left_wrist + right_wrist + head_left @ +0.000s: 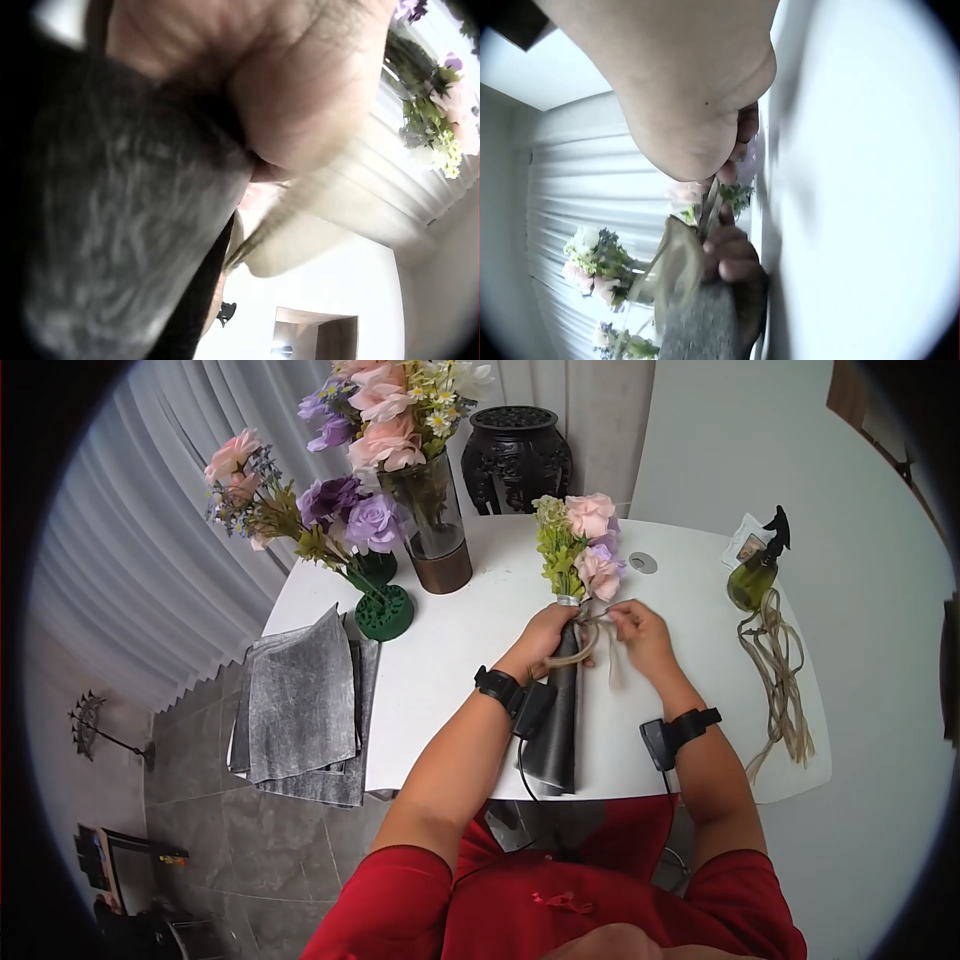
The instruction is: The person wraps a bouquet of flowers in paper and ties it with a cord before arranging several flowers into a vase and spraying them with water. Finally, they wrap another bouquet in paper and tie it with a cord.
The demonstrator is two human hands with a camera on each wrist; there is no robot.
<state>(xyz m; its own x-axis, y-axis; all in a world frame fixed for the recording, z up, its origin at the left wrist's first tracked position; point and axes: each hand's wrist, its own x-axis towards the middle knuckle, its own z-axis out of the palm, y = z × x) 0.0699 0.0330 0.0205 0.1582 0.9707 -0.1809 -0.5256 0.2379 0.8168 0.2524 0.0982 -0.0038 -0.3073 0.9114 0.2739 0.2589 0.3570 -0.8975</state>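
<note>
A small bouquet of pink roses (597, 570) and green sprigs lies on the table, its lower part wrapped in dark grey paper (563, 735). Around the neck of the wrap the left hand (545, 638) curls its fingers; the grey paper (135, 202) fills much of the left wrist view. Just right of the neck, the right hand (643, 640) pinches a beige ribbon (615, 660) between thumb and fingers. A loop of that ribbon (681, 262) hangs beside the wrap in the right wrist view, near the left hand's fingers (731, 251).
Grey sheets (300, 705) overlap the table's left edge. Behind them stand a green flower holder (384, 614) and a tall glass vase (435, 535) of flowers. At the right are a green spray bottle (752, 580) and more beige ribbon (785, 695). A black stool (517, 455) stands behind the table.
</note>
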